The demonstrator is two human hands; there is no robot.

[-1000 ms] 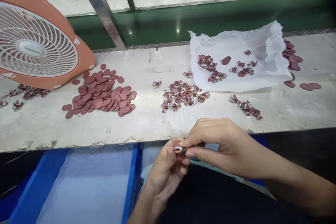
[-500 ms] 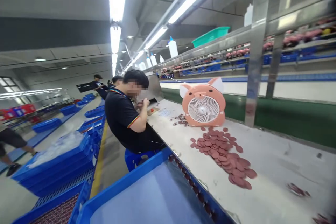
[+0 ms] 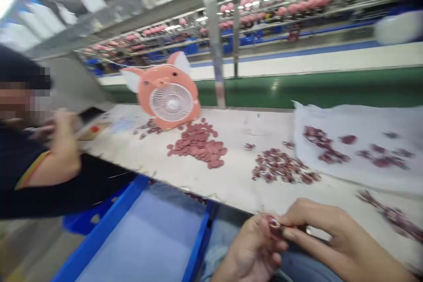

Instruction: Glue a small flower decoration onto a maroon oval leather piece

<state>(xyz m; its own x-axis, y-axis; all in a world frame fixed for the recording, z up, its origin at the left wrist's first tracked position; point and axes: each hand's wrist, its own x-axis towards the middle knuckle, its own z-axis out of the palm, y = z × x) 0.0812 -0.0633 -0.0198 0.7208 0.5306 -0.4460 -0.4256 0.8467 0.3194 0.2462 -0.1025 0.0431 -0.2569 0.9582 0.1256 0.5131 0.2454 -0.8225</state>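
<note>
Pinching a small, blurred maroon piece (image 3: 275,225) between fingers (image 3: 291,231).

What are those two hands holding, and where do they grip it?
A small maroon piece, pinched between the fingertips of the left hand and right hand; which part cannot be told.

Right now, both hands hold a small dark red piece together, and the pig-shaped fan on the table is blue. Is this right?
Not quite. The fan is orange-pink, not blue, as the head view shows. The left hand and right hand do hold a small dark red piece together.
</note>
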